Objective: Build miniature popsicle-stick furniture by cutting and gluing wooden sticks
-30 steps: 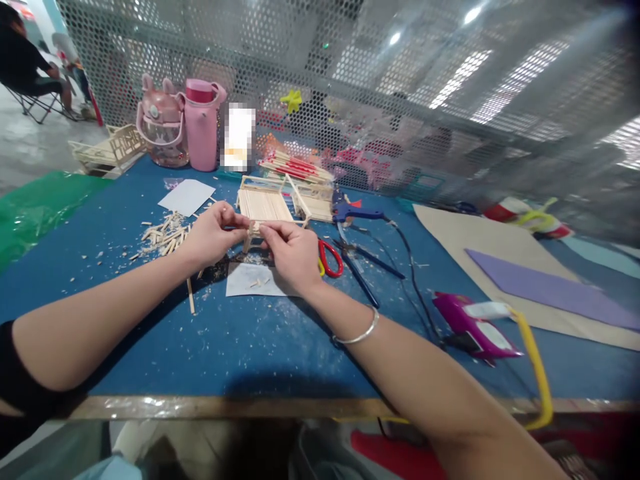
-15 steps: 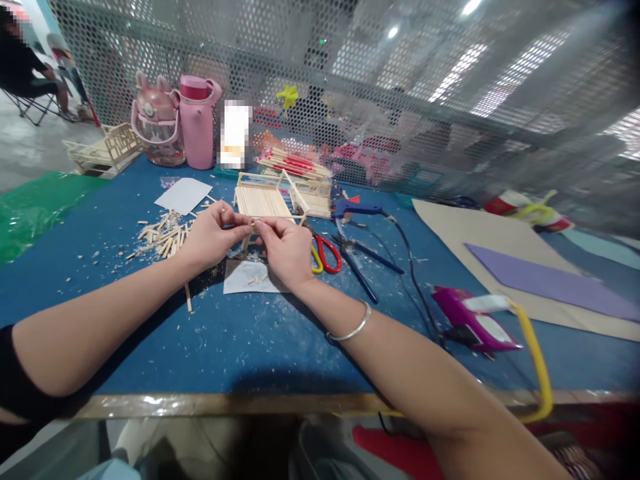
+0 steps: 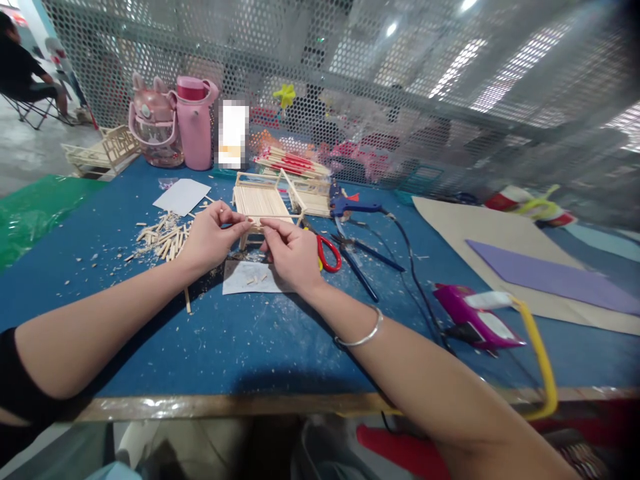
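Observation:
My left hand [image 3: 213, 233] is closed in a pinch at the near left side of a small wooden stick frame [image 3: 263, 200]; whatever its fingertips hold is too small to name. Close beside it, my right hand [image 3: 295, 257] also pinches at the near edge of the frame, its fingertips partly hiding what they grip. The frame has a slatted top and rails. Below the hands lies a white paper [image 3: 240, 279] with small stick pieces on it. Cut sticks [image 3: 170, 240] are heaped left of my left hand. Red-handled scissors [image 3: 329, 255] lie right of my right hand.
Blue-handled pliers [image 3: 360, 273] and a blue glue gun [image 3: 360, 205] lie to the right, its cord trailing past a purple tool [image 3: 475, 320]. Purple sheet [image 3: 545, 277] is at far right. Two pink bottles [image 3: 195, 127] stand behind. A person [image 3: 25, 67] sits at far left.
My right hand has shifted slightly right, opening a small gap between the fingertips of both hands. More of the stick frame's near side shows.

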